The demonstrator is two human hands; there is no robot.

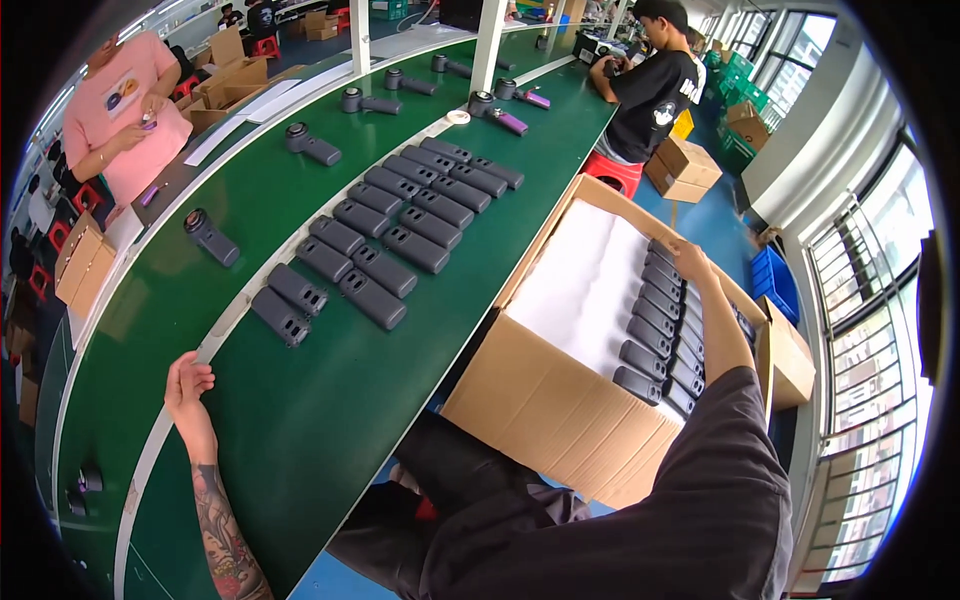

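At the left of the green work table my left hand is held over the pale strip, its fingers loosely bent and nothing visible in them. On the table in front of it lie dark grey plastic housings in slanting rows, each with small oval openings at one end. My right arm reaches into an open cardboard box at the right. There my right hand closes on a dark grey housing at the far end of a packed row; its fingertips are partly hidden. White foam sheeting covers the box's left part.
Handheld devices with round heads stand spaced along the belt beyond the strip. A roll of tape sits near a white post. One co-worker in pink stands across the table; another in black sits farther along it.
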